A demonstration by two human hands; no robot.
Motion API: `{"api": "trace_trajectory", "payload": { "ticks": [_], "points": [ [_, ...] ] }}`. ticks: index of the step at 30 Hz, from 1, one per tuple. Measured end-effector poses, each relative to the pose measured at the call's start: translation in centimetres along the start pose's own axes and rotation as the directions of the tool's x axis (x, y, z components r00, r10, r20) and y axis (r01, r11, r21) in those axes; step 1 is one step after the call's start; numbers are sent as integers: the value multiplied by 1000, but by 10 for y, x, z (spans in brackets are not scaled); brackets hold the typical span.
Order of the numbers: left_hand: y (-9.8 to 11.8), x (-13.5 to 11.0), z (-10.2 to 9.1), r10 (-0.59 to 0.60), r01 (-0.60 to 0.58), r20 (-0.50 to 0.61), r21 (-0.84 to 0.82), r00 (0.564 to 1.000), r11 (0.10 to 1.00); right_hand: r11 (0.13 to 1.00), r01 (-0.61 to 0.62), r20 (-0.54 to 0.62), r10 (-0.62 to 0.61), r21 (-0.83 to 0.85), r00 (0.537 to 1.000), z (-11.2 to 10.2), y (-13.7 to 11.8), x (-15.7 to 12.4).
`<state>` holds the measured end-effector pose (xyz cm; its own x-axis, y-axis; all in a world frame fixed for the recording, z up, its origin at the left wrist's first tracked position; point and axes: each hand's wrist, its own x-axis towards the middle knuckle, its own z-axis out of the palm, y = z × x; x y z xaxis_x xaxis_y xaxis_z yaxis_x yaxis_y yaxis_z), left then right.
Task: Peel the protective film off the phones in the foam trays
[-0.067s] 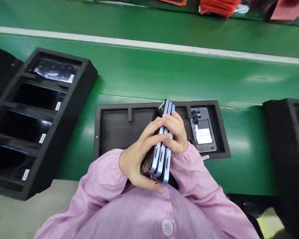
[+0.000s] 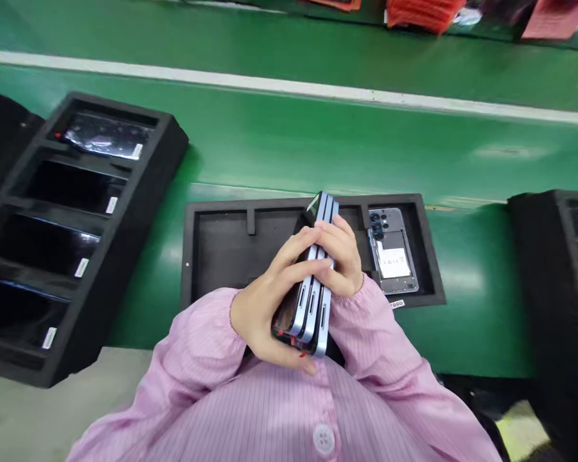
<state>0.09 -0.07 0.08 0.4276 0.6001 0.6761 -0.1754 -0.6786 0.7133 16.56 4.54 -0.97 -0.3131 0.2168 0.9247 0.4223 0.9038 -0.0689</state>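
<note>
Close to my chest I hold a stack of three blue-edged phones (image 2: 314,301) on edge. My left hand (image 2: 262,308) wraps around the stack from the left, fingers closed over its top edge. My right hand (image 2: 341,260) grips it from the right, fingers pressed on the frames. Behind the hands lies a black foam tray (image 2: 221,240) on the green belt. One phone without its back cover (image 2: 394,251) lies in the tray's right slot, its cameras and a white label showing.
At the left, a slanted black foam tray (image 2: 144,173) holds several dark screens with white labels. Another black tray (image 2: 553,269) stands at the right edge. The green conveyor (image 2: 318,141) carries a white stripe at the far side. Red and pink items (image 2: 424,13) lie beyond.
</note>
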Motion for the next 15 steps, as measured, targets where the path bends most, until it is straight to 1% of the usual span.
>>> {"api": "trace_trajectory", "payload": {
  "ticks": [6,9,11,13,15],
  "points": [
    [2,0,2,-11,11,-2,43,1000,999,1000,17,-20,-17,-3,1000,1,-1,-1],
    [1,-2,0,-22,21,8,67,1000,998,999,47,-43,-46,25,998,2,1,-3],
    [1,-2,-2,-22,22,4,60,1000,998,998,30,-38,-28,55,999,1,2,-5],
    [4,-3,-2,-43,42,5,50,999,998,997,-25,27,23,79,999,-2,2,-6],
    [12,-3,-1,-107,107,-4,49,994,993,993,-91,134,81,69,988,-4,-2,-9]
  ]
}}
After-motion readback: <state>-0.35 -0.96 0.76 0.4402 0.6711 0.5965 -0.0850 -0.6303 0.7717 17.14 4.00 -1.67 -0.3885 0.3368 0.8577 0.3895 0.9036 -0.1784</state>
